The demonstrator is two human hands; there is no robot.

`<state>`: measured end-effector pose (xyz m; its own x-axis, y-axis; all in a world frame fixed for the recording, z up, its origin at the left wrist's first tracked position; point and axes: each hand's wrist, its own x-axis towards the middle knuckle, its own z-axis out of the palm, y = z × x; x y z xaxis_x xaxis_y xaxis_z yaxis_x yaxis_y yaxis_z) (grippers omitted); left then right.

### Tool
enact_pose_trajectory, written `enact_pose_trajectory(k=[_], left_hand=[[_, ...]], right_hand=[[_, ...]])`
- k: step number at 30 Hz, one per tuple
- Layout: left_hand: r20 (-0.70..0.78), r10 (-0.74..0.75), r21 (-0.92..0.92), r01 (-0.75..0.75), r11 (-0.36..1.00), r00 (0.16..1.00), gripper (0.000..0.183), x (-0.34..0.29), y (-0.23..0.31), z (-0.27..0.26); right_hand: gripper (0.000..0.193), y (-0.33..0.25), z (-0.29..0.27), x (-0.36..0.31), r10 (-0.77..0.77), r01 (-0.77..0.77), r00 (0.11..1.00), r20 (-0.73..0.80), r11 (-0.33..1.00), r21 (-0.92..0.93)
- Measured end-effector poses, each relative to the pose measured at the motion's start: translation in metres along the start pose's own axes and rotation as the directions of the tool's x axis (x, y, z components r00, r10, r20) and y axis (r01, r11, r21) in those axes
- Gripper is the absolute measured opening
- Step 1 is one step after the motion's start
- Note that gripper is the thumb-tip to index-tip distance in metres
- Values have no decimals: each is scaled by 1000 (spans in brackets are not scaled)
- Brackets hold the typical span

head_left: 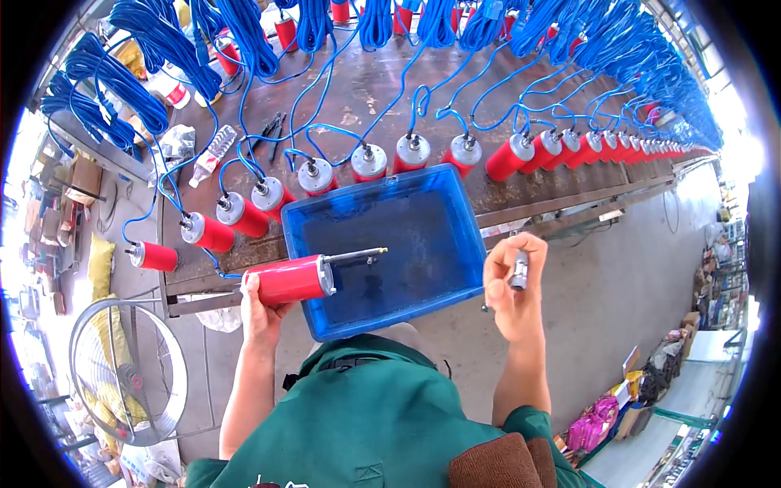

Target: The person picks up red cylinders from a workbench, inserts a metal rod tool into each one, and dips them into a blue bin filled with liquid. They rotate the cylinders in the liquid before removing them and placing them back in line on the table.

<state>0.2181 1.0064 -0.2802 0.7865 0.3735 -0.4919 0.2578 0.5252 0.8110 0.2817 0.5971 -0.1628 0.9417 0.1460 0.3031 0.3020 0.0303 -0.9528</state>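
Observation:
My left hand [260, 319] is wrapped round the near end of a red cylinder [281, 281], which lies sideways over the left part of a blue plastic bin [470, 232]. From the cylinder's silver end cap a thin metal rod [354, 255] points right, across the bin's dark interior. Beyond the bin's right side, my right hand [518, 305] is raised, fingers curled round a short grey metal fitting [519, 272]. A tiny dark tip shows by its lower fingers; I cannot make out what it is. The fitting and the rod are well apart.
Red cylinders [508, 157] with blue cables stand in a long row on the brown table [358, 93]; coiled blue cables [244, 37] lie behind. Pliers [277, 137] and a plastic bottle [213, 154] rest at the left. A large round fan [128, 370] stands on the floor.

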Motion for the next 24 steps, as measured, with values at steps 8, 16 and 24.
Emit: enact_pose_trajectory(k=[8, 16, 24], left_hand=[[6, -23, -32, 23, 999, 1000, 65, 1, -2, -4], [6, -34, -43, 34, 998, 999, 63, 2, -2, -5], [23, -28, -50, 29, 998, 999, 64, 0, 0, -4]], right_hand=[[30, 3, 59, 23, -12, 104, 980, 201, 884, -455], [16, 80, 86, 31, 603, -656, 753, 262, 714, 245], [14, 104, 99, 36, 674, -696, 702, 229, 581, 422]])
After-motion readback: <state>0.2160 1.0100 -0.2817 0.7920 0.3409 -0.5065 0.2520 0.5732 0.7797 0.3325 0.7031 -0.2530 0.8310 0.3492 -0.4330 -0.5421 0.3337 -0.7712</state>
